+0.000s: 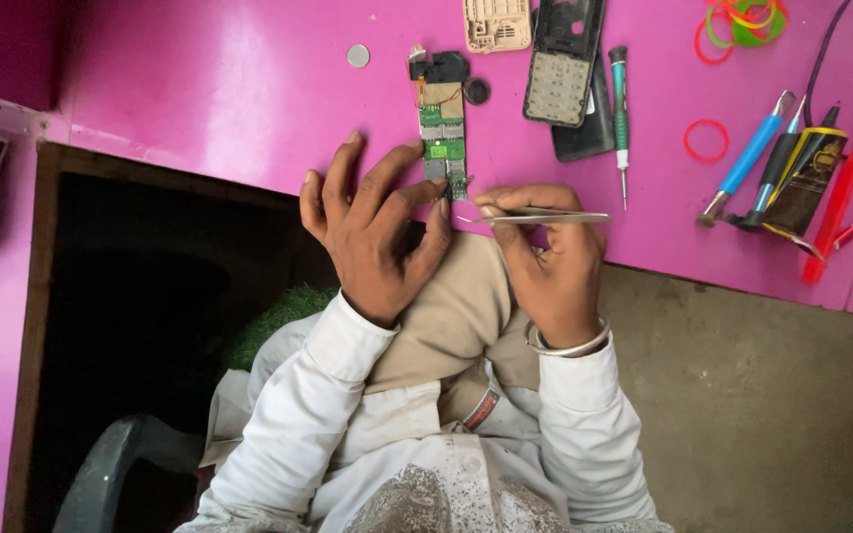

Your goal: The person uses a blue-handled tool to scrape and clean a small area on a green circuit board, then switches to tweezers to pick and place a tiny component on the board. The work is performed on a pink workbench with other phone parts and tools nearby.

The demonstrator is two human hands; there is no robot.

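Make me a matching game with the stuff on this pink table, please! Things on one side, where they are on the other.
Things:
1. tweezers
2. circuit board
3. green-handled screwdriver
4. coin

Places:
A. lying beside the dark phone shell
B. alone, far side of the table
C. in the right hand
D. under the left hand fingertips

Pairs: 1-C, 2-D, 3-A, 4-B

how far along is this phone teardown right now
Done: the casing parts and keypad frame lie apart on the pink table. In hand: left hand steadies the bare circuit board; right hand aims tweezers at its lower end. Left: nothing is reassembled.
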